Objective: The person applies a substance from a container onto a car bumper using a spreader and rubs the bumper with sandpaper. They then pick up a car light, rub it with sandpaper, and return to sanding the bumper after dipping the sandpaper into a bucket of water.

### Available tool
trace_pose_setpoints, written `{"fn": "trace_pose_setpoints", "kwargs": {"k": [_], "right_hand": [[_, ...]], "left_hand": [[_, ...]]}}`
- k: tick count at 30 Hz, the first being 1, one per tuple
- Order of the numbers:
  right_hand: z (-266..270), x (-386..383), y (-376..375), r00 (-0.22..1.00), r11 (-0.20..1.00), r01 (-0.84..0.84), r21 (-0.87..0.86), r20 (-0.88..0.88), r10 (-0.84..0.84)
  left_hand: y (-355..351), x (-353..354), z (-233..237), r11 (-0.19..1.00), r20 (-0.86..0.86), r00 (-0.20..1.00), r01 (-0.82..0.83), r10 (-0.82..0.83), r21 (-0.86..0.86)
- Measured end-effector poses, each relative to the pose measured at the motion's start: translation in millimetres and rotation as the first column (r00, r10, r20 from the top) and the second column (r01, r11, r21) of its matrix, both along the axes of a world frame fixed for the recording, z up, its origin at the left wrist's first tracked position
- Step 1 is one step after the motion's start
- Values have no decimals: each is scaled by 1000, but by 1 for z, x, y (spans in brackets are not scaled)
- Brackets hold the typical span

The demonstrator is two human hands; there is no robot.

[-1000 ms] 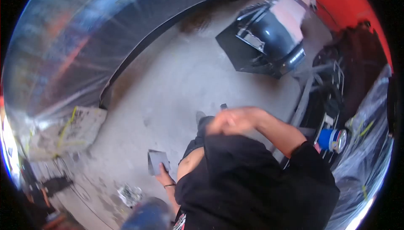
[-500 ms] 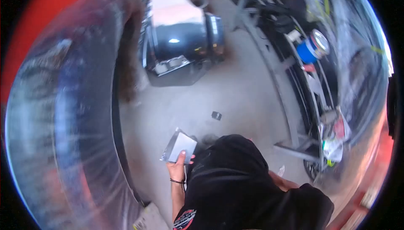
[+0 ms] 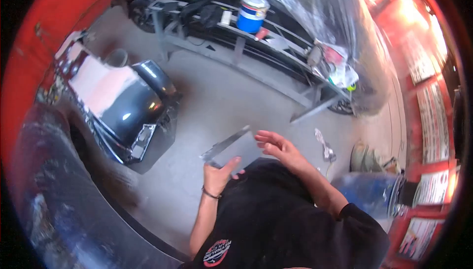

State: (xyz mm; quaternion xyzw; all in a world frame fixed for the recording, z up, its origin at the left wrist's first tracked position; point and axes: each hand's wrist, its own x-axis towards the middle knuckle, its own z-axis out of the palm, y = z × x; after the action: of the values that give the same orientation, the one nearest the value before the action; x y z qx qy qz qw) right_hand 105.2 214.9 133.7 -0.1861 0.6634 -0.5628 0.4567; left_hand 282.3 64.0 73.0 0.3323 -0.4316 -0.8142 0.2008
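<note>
A flat grey rectangular pad (image 3: 237, 152) with a clear plastic edge is held in front of the black shirt. My left hand (image 3: 221, 174), with a dark band at the wrist, grips its lower left part, the thumb lying on top. Just beyond the pad's right edge is my right hand (image 3: 278, 148), its fingers spread apart and nothing between them. Whether its fingertips touch the pad's edge is hard to tell.
A glossy black and pinkish-white car panel (image 3: 120, 96) lies at the left. Behind, a metal rack (image 3: 239, 55) carries a blue can (image 3: 252, 15) and plastic bags. A plastic-covered body (image 3: 88, 190) stands at lower left, a blue drum (image 3: 367, 190) at right.
The view has turned to the right, bringing the drum into sight. My right hand has come up beside the pad with its fingers spread. My left hand still holds the pad.
</note>
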Motion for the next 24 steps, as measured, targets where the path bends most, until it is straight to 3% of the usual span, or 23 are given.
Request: {"fn": "trace_pose_setpoints", "kwargs": {"k": [2, 4, 5, 9, 12, 14, 15, 16, 18, 20, 22, 24], "right_hand": [[-3, 7, 0, 999, 997, 26, -79, -28, -28], [-16, -1, 2, 982, 1000, 6, -29, 187, -1], [-25, -6, 0, 981, 999, 20, -37, 191, -12], [-69, -41, -17, 993, 997, 50, -52, 108, -44], [-81, -93, -48, 997, 997, 72, -30, 6, -72], [-89, -153, -73, 997, 998, 51, -29, -62, -53], [-100, -190, -85, 979, 999, 49, 10, -197, -46], [-104, -225, -101, 944, 997, 55, 48, -328, -36], [-77, -292, -143, 828, 990, 87, 111, -561, -10], [-79, -370, -186, 618, 998, 42, 38, -786, 4], [-60, -434, -233, 438, 1000, -4, -30, -899, -25], [-35, -485, -280, 406, 1000, 9, 11, -914, 7]], "left_hand": [[1, -18, 7, 969, 2, 969, 245, -245, -8], [7, -29, 10, 945, 14, 946, 325, -325, -28], [3, -35, 11, 926, 13, 927, 374, -374, -54], [-20, -64, -4, 937, 67, 935, 349, -348, -10], [-62, -80, -39, 970, 145, 967, 224, -209, -99], [-90, -78, -80, 907, 273, 961, 155, -46, -391], [-100, -75, -88, 912, 347, 937, 98, 51, -398], [-108, -72, -93, 912, 417, 898, 43, 144, -408], [-119, -53, -100, 926, 695, 699, 132, 165, -353], [-115, -69, -98, 896, 512, 760, -206, 400, -393], [-113, -87, -97, 876, 544, 711, -220, 445, -429], [-105, -104, -96, 859, 578, 659, -226, 482, -459]]}}
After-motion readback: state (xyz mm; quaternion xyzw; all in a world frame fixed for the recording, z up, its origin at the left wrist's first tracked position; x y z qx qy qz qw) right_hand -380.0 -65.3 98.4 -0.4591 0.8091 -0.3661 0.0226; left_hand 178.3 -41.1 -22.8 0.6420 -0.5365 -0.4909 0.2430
